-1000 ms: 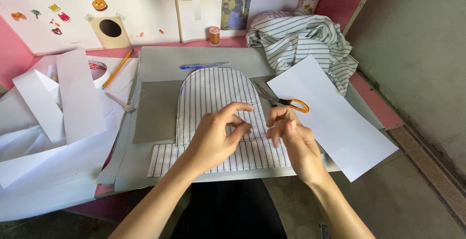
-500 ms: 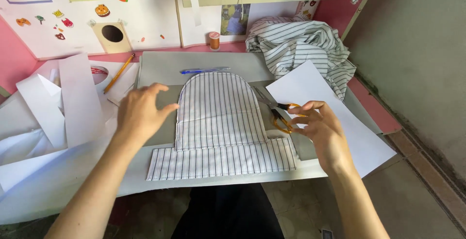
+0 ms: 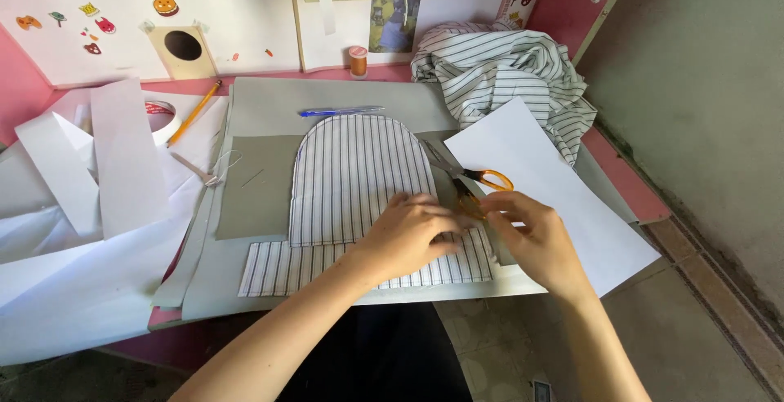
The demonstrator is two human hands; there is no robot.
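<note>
A dome-shaped striped fabric piece [image 3: 351, 173] lies on a grey board [image 3: 261, 108], over a striped strip [image 3: 286, 267] along its lower edge. My left hand [image 3: 408, 235] rests palm-down on the lower right part of the fabric, fingers reaching toward its right edge. My right hand [image 3: 535, 239] is just beside it, fingertips closed on the lower handle of orange-handled scissors [image 3: 490, 180]. The scissors lie with their blades pointing up-left along the fabric's right side. A white paper sheet [image 3: 563, 206] lies under my right hand.
A crumpled striped cloth [image 3: 506, 71] sits at the back right. A blue pen [image 3: 339, 111], a thread spool [image 3: 358, 59], a pencil [image 3: 194, 112], a tape roll [image 3: 159, 112] and white paper strips [image 3: 122, 157] lie at the back and left. The table's front edge is near my body.
My left hand has moved from the grey board on the left back onto the lower right of the striped fabric. My right hand has stayed at the scissors.
</note>
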